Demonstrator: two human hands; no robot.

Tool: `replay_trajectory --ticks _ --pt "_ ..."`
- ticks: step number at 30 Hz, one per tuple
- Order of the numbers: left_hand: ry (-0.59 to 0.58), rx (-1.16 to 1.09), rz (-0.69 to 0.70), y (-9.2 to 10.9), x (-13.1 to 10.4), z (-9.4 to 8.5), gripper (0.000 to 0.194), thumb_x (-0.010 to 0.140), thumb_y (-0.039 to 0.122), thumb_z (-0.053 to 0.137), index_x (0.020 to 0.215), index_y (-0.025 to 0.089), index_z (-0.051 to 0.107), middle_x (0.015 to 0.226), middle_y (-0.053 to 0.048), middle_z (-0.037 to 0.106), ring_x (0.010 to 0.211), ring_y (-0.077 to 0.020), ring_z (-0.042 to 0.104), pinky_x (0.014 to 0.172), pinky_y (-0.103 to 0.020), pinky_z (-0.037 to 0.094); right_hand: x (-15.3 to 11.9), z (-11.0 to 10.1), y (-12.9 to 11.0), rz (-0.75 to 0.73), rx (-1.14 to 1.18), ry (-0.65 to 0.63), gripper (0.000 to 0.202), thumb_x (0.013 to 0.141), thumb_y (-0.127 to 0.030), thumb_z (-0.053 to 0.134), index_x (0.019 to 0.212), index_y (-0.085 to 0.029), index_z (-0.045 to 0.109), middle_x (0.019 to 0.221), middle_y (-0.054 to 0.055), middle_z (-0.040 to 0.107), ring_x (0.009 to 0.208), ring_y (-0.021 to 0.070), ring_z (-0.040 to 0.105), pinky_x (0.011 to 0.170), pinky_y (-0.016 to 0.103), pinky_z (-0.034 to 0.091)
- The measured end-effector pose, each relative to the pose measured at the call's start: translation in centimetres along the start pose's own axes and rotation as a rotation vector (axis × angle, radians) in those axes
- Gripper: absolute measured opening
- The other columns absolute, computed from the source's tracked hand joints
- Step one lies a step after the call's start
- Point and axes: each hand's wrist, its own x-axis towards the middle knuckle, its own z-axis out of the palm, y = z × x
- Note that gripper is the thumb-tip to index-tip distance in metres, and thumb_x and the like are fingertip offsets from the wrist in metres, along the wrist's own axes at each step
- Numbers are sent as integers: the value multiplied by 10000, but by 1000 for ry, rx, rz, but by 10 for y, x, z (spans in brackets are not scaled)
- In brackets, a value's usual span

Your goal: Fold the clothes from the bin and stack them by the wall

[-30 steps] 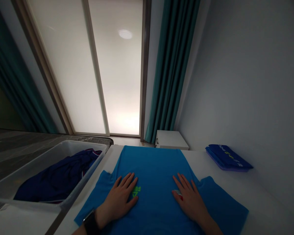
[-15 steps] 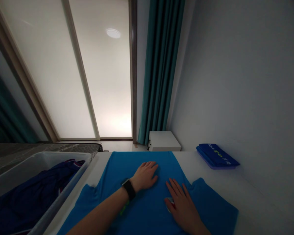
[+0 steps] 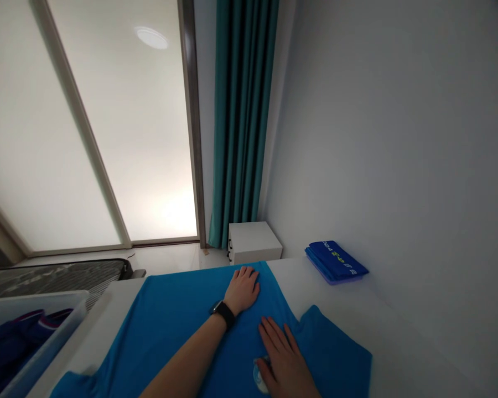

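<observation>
Blue shirt (image 3: 170, 309), both hands (image 3: 241, 290) (image 3: 288, 365) prob. flat atop

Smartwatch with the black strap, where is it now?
In the head view, the smartwatch is on the person's left wrist, just behind the left hand, over the blue T-shirt and left of the right hand.

On the table (image 3: 402, 342) before you: one shirt (image 3: 178, 309), bearing your left hand (image 3: 243, 288) toward its far edge, your right hand (image 3: 285, 356) nearer you. Left of it, one bin (image 3: 68, 331) containing garments (image 3: 19, 340); right, one cloth stack (image 3: 336, 262) near the wall (image 3: 390, 143). Behind the table, one cabinet (image 3: 254, 237) near a curtain (image 3: 243, 121).
</observation>
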Motion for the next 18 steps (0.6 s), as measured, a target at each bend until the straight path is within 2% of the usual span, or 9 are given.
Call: replay_trajectory --ticks 2,4,7,11,15,18 --pt "1 -2 3 -2 -2 3 383 979 309 371 1308 193 530 1353 -109 526 1232 -278 451 1049 -453 352 1 -9 2 -16 9 -7 599 975 -454 298 1516 -197 324 1591 11 238 1470 259 199 1215 464 115" --pt "-1 -7 1 -3 -3 6 418 980 326 375 1354 184 497 1420 -110 481 1288 -277 421 1084 -449 327 7 -21 7 -37 30 36 538 951 -319 310 1459 -206 446 1531 22 395 1416 227 334 1193 397 213" --pt "-20 -16 1 -6 -1 10 481 982 351 380 1419 160 440 1525 -116 383 1392 -272 337 1146 -446 269 35 -41 19 -75 86 142 541 912 -206 275 1376 -186 551 1380 49 580 1284 189 502 1108 327 353" --pt "-44 -29 8 -8 0 15 497 994 372 360 1436 156 431 1528 -109 398 1426 -247 313 1185 -446 211 96 -53 44 -37 -18 350 567 891 -163 275 1410 -121 500 1446 91 510 1347 196 428 1157 356 271" --pt "-33 -39 8 -7 0 16 505 993 385 362 1433 152 442 1517 -110 417 1420 -246 328 1186 -450 213 144 -50 64 -48 -94 365 590 878 -118 256 1432 -96 459 1479 89 472 1369 155 399 1159 320 263" --pt "-20 -44 10 -6 -1 15 500 993 387 360 1423 153 459 1510 -107 428 1411 -245 342 1180 -453 226 155 -41 70 -36 -106 359 562 920 -169 251 1444 -96 439 1486 101 460 1383 174 385 1164 358 256"
